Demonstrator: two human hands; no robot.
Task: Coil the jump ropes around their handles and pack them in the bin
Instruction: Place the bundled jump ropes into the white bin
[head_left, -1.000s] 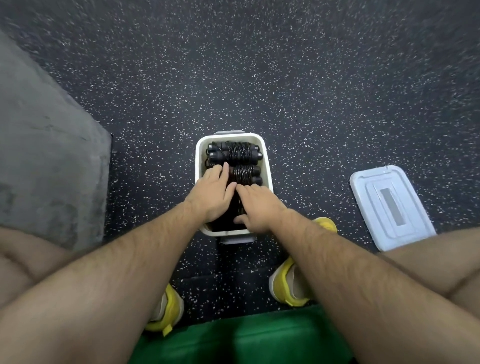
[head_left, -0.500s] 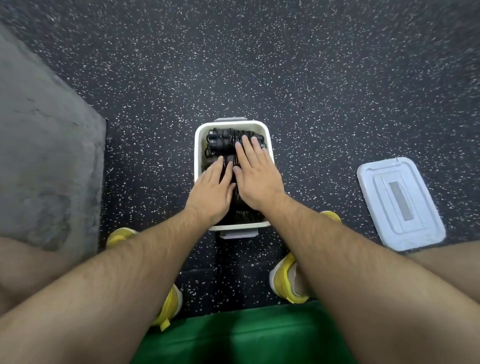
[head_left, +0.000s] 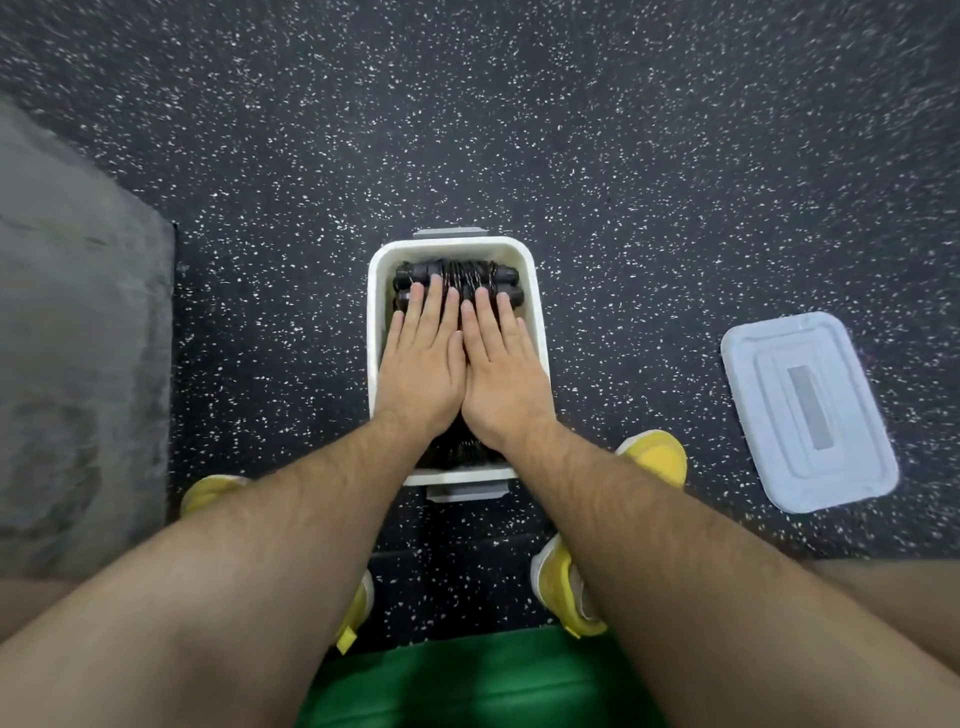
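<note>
A white bin stands on the speckled black floor in front of me. Black jump ropes, coiled round their handles, lie packed inside it. My left hand and my right hand lie flat side by side on top of the ropes, fingers straight and pointing away from me. They press down on the bundles. Only the far bundle and a bit of rope near my wrists show; the rest is hidden under my hands.
The bin's pale blue-grey lid lies on the floor to the right. A grey mat covers the floor on the left. My yellow shoes flank the bin's near end, and a green surface is below me.
Both hands slid forward over the ropes and flattened. The right hand, curled at the bin's near end a second ago, now lies straight beside the left.
</note>
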